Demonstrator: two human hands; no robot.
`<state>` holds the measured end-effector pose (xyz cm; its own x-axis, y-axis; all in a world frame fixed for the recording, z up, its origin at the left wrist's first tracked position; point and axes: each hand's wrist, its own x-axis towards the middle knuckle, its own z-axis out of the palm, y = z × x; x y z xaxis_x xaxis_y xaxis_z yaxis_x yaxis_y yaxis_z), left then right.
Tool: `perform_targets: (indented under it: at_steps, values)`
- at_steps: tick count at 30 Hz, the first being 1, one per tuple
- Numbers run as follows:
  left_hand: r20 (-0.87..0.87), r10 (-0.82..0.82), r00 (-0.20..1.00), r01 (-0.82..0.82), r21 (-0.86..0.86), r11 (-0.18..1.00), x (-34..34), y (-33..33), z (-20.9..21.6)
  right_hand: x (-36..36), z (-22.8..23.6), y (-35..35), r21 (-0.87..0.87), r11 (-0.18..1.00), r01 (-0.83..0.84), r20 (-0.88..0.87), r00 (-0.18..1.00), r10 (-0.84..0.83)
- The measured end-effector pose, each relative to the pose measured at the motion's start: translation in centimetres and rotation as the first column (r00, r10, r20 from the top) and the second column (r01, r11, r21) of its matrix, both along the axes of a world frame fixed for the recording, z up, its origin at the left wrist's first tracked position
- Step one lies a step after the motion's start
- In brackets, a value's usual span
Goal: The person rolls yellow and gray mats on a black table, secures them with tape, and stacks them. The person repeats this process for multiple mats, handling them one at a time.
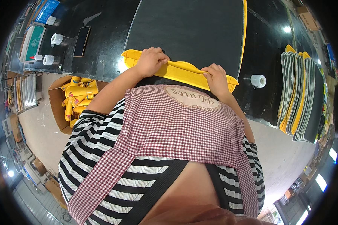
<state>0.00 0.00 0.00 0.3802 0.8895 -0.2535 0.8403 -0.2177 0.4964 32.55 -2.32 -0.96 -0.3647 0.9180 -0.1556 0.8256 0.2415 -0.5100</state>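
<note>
A large dark grey fabric panel (pixel 187 30) with a yellow edge lies on the black worktable (pixel 109 33). Its near end is a folded yellow strip (pixel 180 71). My left hand (pixel 151 60) presses down on the left part of that strip, fingers curled over it. My right hand (pixel 215 78) pinches the strip near its right end. Both hands sit at the table's near edge, just above my checked apron.
A stack of similar grey and yellow panels (pixel 302 97) lies at the right. Tape rolls (pixel 258 80) (pixel 56 38), a phone (pixel 82 41) and boxes stand on the table. A cardboard box of yellow pieces (pixel 77 101) sits on the floor at the left.
</note>
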Motion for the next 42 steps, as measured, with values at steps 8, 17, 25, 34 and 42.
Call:
perform_targets:
  at_steps: [8,17,25,34,42]
  values:
    - [-0.041,0.251,0.967,-0.254,-0.12,0.96,1.6,3.5,1.1,-0.9,1.7,5.4,-0.371,0.904,0.21,-0.015,0.973,-0.232]
    - [0.01,0.195,0.981,-0.186,0.347,0.919,1.1,0.8,-0.7,-1.7,2.5,2.4,-0.032,0.965,0.259,0.018,0.966,-0.259]
    - [-0.001,-0.02,1.0,0.016,0.641,0.767,-3.1,-1.3,-2.4,1.6,-0.2,0.2,0.278,0.955,-0.104,0.122,0.99,0.072]
    - [-0.022,0.056,0.998,-0.048,0.271,0.961,-3.4,1.0,-0.7,3.0,2.6,0.8,0.011,0.997,-0.076,0.231,0.97,0.071]
    - [-0.181,0.29,0.94,-0.227,0.302,0.926,-4.3,1.5,0.5,3.8,1.3,1.8,0.028,0.957,0.29,-0.057,0.956,-0.288]
